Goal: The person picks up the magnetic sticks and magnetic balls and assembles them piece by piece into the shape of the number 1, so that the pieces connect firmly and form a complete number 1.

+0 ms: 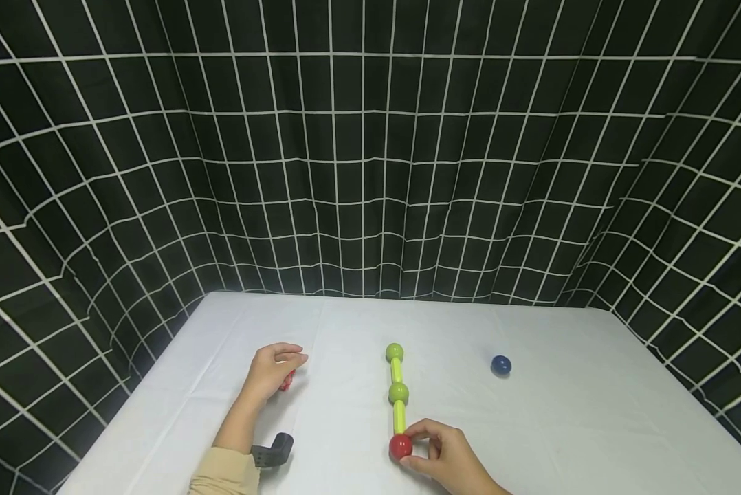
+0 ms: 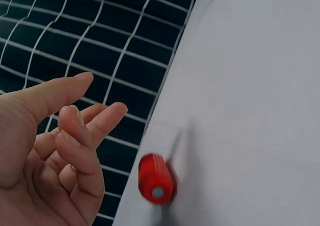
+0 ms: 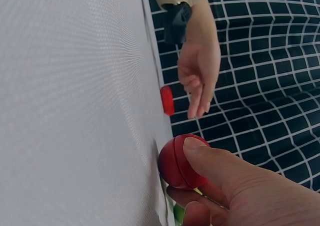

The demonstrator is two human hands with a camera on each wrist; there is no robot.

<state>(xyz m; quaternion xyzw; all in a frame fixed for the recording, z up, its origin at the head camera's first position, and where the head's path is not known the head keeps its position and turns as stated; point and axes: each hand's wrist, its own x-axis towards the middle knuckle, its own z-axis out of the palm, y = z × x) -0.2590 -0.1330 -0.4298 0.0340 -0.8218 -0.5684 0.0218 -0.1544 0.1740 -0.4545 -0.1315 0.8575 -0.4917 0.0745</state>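
My right hand [image 1: 447, 454] pinches a red ball [image 1: 401, 447] between thumb and fingers, at the near end of a straight chain on the table. In the chain, a yellow-green rod [image 1: 399, 417] runs from the red ball to a green ball [image 1: 398, 393]. A second yellow-green rod [image 1: 396, 370] leads on to another green ball [image 1: 394, 353]. To the left, my left hand [image 1: 268, 371] hovers with loose fingers over a short red rod [image 2: 156, 180], which has a grey disc in its end. In the left wrist view the hand is apart from that rod.
A dark blue ball [image 1: 501, 366] lies on the right part of the white-covered table [image 1: 568, 412]. Black curtains [image 1: 370, 172] with a white grid enclose the table's back and sides. A black band [image 1: 273, 452] is on the left wrist.
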